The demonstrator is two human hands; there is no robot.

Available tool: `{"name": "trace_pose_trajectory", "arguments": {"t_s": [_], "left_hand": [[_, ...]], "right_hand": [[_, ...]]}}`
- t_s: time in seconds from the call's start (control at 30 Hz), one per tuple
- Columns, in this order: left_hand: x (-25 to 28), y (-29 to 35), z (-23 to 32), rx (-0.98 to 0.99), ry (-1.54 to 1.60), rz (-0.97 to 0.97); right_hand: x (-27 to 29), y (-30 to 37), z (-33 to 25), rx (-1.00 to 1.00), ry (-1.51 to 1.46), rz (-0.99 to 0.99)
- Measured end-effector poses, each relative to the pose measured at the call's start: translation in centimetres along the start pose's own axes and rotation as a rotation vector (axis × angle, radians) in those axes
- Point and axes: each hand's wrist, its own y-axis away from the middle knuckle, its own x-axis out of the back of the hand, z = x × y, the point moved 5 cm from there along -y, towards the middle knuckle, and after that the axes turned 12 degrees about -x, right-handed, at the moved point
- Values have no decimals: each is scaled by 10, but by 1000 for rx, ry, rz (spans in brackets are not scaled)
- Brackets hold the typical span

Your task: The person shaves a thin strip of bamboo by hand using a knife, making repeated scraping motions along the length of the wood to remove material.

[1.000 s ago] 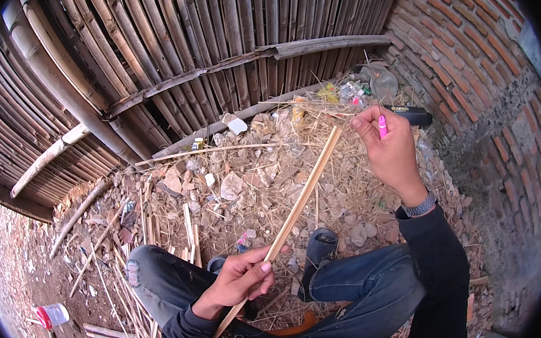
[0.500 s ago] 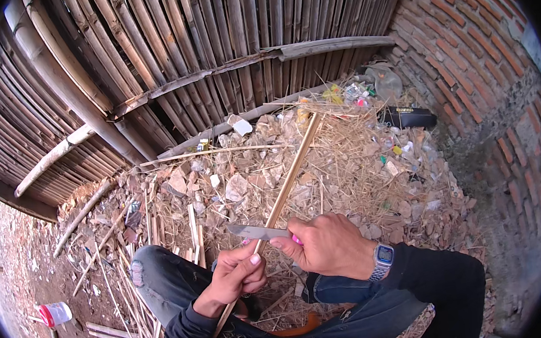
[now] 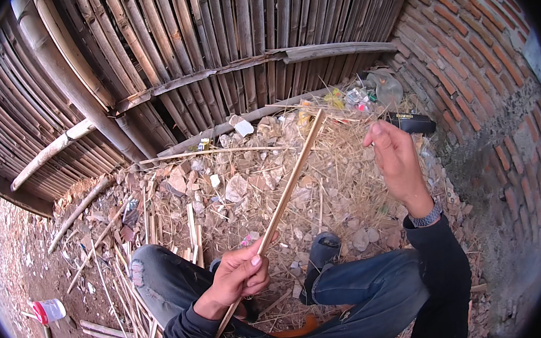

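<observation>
A long, pale bamboo strip (image 3: 291,183) slants away from me, its far end over the littered ground. My left hand (image 3: 241,274) is closed around the strip's lower part, thumb on top. Off to the right of the strip, my right hand (image 3: 396,161) is raised with its fingers curled in, apart from the strip. Whether anything is inside those fingers is hidden; the knife's blade does not show. A metal-banded watch (image 3: 428,216) circles my right wrist.
Several cut bamboo strips (image 3: 143,322) lie by my left knee (image 3: 147,270). A bamboo wall (image 3: 226,25) stands ahead, a brick wall (image 3: 475,80) on the right. Rubble and straw (image 3: 343,188) cover the ground, with a black case (image 3: 414,123) and a red-and-white cup (image 3: 50,310).
My right hand has left the strip and moved up and to the right. The knife that lay across the strip is out of sight. My left hand keeps its hold.
</observation>
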Motion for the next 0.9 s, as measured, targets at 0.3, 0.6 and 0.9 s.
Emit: {"name": "trace_pose_trajectory", "arguments": {"t_s": [0.3,0.6,0.9], "left_hand": [[5,4,-12,-63,-394,7],[5,4,-12,-50,-373,18],[4,-2,-11,-35,-83,77]], "right_hand": [[-55,22,-19,-62,-186,-321],[-46,23,-29,113,190,-275],[-109,101,-25,226,388,-586]]}}
